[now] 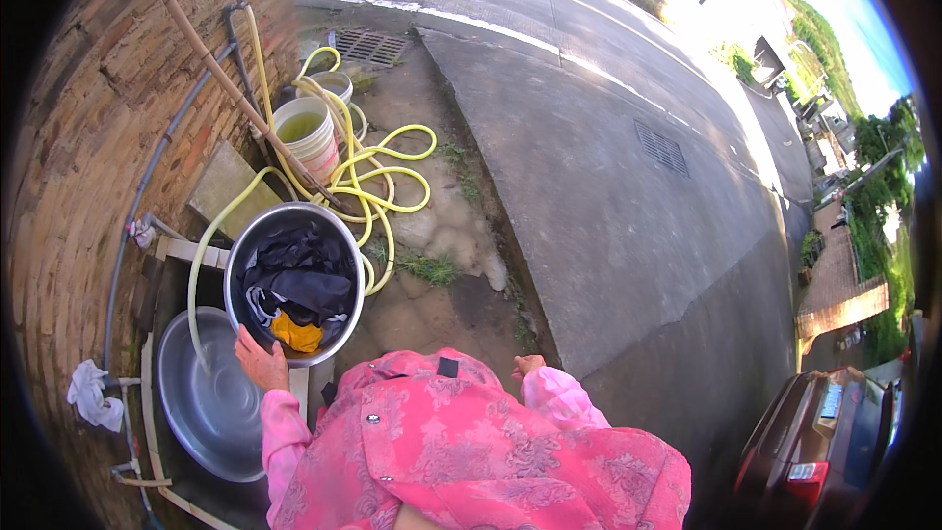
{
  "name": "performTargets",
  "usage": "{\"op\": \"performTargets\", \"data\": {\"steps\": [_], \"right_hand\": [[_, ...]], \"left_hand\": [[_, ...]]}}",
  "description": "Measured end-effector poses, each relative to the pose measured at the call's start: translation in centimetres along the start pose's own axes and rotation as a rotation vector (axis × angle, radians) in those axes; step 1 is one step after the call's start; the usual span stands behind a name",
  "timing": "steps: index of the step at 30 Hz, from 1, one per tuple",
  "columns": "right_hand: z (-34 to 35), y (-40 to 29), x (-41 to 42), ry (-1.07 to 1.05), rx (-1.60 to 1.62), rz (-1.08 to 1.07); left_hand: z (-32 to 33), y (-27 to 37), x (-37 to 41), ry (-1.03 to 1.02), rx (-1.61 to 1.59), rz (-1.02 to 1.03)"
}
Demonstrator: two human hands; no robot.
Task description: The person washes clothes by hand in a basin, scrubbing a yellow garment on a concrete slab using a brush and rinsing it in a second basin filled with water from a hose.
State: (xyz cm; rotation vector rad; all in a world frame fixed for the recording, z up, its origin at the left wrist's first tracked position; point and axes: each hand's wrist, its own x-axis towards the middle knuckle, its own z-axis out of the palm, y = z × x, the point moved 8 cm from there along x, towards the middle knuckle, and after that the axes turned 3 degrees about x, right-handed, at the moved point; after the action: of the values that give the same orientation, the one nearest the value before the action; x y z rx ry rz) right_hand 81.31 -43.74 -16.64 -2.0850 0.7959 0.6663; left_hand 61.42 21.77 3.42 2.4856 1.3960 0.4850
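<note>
Before me on the left is a deep stainless steel pot [351, 324] holding dark wet-looking clothes [309, 280] and a yellow-orange cloth [296, 333]. My left hand [263, 362] is on its near-left rim, thumb toward the rim and fingers along the outer wall. Lower and farther left lies a wide, shallow metal basin [221, 412], partly hidden by the pot and my sleeve. One end of a yellow hose [197, 294] reaches down into this basin. My right hand [528, 366] is beside my body with its fingers curled; whether it holds anything is hidden.
Along the brick wall [81, 162] run pipes and a slanting pole [213, 70]. Coiled hose surrounds a white bucket [324, 132] of greenish liquid, another bucket [338, 85] behind it. A raised concrete slab [559, 162] edges the path; a parked car [817, 449] stands right.
</note>
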Motion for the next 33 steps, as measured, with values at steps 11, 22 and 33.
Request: {"op": "performTargets", "data": {"steps": [11, 22, 33], "right_hand": [[4.3, -4.3, 0.8, -0.079, 0.047, -0.183], [3.0, 4.5, 0.3, 0.097, 0.033, -0.083], [3.0, -0.4, -5.1, -0.068, 0.111, 0.03]], "left_hand": [[3.5, 10.1, 1.4, -0.226, 0.03, 0.303], [4.7, 10.2, 1.3, -0.268, -0.004, 0.374], [6.1, 8.9, 2.4, -0.209, 0.085, 0.325]]}}
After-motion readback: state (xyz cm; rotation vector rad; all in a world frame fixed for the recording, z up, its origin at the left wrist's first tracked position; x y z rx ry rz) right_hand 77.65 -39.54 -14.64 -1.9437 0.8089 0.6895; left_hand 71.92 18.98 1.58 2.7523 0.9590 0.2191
